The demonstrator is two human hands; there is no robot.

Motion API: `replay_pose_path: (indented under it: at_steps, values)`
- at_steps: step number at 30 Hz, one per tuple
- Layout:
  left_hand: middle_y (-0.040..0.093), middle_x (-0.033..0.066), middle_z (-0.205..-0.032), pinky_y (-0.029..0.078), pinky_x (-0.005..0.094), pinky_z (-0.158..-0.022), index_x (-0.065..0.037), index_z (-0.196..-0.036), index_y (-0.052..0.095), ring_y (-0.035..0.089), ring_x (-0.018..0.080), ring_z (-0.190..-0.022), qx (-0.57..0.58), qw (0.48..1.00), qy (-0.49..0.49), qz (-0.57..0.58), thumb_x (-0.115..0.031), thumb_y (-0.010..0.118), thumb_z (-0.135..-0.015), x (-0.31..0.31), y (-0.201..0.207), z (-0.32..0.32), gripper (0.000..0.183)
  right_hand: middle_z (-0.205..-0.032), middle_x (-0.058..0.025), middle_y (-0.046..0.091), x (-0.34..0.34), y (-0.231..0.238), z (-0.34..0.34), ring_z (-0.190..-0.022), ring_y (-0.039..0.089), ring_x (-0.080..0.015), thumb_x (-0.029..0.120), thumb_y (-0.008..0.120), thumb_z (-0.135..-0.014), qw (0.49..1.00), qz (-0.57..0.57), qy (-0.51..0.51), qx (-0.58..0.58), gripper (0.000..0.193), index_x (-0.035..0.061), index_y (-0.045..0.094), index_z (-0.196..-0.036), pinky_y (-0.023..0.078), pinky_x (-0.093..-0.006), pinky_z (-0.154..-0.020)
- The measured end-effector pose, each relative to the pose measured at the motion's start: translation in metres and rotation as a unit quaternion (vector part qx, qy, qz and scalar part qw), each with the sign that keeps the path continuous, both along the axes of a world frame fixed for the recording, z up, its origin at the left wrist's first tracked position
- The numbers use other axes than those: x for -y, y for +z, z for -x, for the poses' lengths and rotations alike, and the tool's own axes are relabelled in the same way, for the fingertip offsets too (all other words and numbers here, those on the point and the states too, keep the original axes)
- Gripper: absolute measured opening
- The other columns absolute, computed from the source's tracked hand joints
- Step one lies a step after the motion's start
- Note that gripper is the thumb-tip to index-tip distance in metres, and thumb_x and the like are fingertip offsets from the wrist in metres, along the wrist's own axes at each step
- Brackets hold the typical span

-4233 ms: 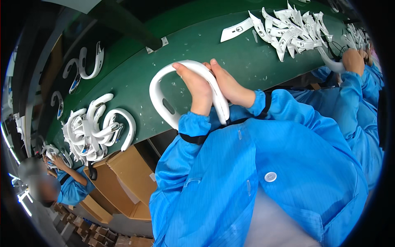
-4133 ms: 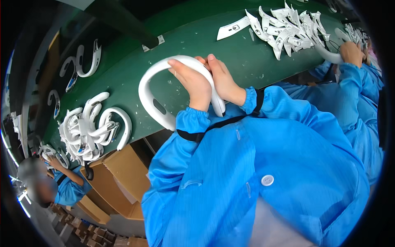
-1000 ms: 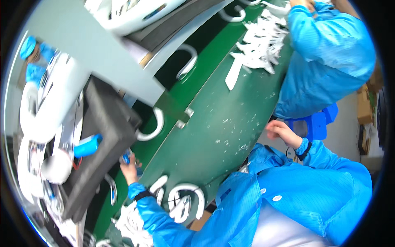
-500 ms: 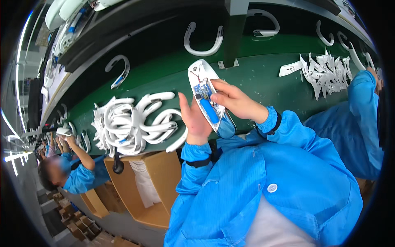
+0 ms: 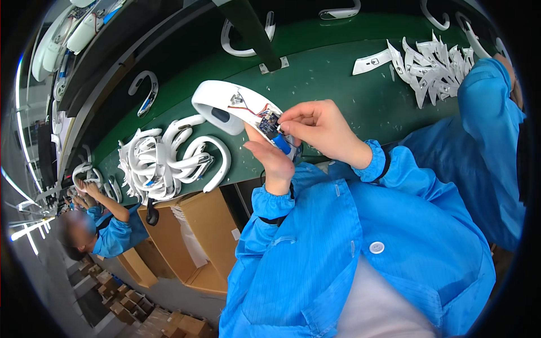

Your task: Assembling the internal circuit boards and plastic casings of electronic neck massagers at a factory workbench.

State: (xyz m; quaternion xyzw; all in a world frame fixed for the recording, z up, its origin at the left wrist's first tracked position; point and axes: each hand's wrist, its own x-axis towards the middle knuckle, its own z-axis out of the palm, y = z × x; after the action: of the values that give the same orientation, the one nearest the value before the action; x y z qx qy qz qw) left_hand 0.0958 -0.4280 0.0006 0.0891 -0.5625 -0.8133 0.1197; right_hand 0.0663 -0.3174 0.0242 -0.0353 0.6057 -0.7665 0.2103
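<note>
While the left hand [image 5: 272, 163] grips the white curved housing [image 5: 217, 94] from beneath, its open end crossing the palm above the bench [image 5: 321, 84], the right hand [image 5: 326, 132] meets the exposed circuit board [image 5: 267, 124], thumb and fingertips drawn together; I can't tell what they pinch. A blue cell [image 5: 281, 145] sits just below.

Downward fisheye view from head height
</note>
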Motion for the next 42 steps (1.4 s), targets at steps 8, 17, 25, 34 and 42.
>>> replay_pose_path:
  at_steps: [8, 17, 25, 34, 42]
  values:
    - [0.045, 0.0059, -0.098, 0.037, 0.0205, -0.055, -0.004, -0.135, 0.017, 0.045, 0.0094, -0.075, -0.053, 0.993, 0.024, 0.107, -0.080, 0.022, -0.075, 0.007, -0.006, -0.003, 0.096, -0.076, -0.0098, 0.064, 0.015, -0.001, -0.007, -0.063, 0.061, -0.0110, 0.005, 0.061, -0.080, 0.999, 0.036, 0.013, 0.005, 0.016, -0.0074, 0.062, -0.090, 0.050, -0.0227, -0.056]
    - [0.049, 0.0078, -0.088, 0.038, 0.0212, -0.054, 0.004, -0.125, 0.023, 0.048, 0.0107, -0.068, -0.109, 0.986, 0.057, 0.109, -0.078, 0.024, -0.076, 0.050, -0.007, -0.012, 0.095, -0.077, -0.0117, 0.063, 0.055, -0.002, -0.014, -0.065, 0.060, -0.0125, 0.002, 0.059, -0.082, 0.998, 0.047, 0.041, -0.028, 0.014, -0.0078, 0.061, -0.091, 0.051, -0.0240, -0.060]
    - [0.051, 0.0091, -0.082, 0.040, 0.0214, -0.051, 0.009, -0.114, 0.031, 0.050, 0.0105, -0.064, -0.105, 0.979, 0.105, 0.137, -0.077, 0.024, -0.076, 0.069, -0.007, -0.019, 0.095, -0.079, -0.0091, 0.064, 0.080, -0.007, -0.016, -0.066, 0.060, -0.0113, 0.009, 0.062, -0.083, 0.997, 0.031, 0.064, -0.035, 0.016, -0.0050, 0.062, -0.091, 0.048, -0.0219, -0.057]
    - [0.051, 0.0096, -0.083, 0.040, 0.0222, -0.051, 0.010, -0.115, 0.028, 0.049, 0.0109, -0.065, -0.088, 0.982, 0.090, 0.140, -0.075, 0.026, -0.078, 0.080, -0.021, -0.016, 0.092, -0.074, -0.0074, 0.062, 0.092, -0.024, -0.010, -0.063, 0.059, -0.0099, 0.008, 0.059, -0.083, 0.997, 0.039, 0.058, -0.016, 0.015, -0.0049, 0.061, -0.091, 0.047, -0.0215, -0.056]
    - [0.044, 0.0066, -0.092, 0.035, 0.0200, -0.052, -0.002, -0.133, 0.015, 0.043, 0.0091, -0.070, -0.094, 0.990, 0.061, 0.089, -0.077, 0.027, -0.077, 0.083, -0.033, -0.006, 0.094, -0.073, -0.0092, 0.062, 0.090, -0.021, -0.001, -0.061, 0.059, -0.0113, 0.005, 0.059, -0.081, 0.998, 0.019, 0.056, -0.008, 0.016, -0.0067, 0.060, -0.091, 0.047, -0.0222, -0.055]
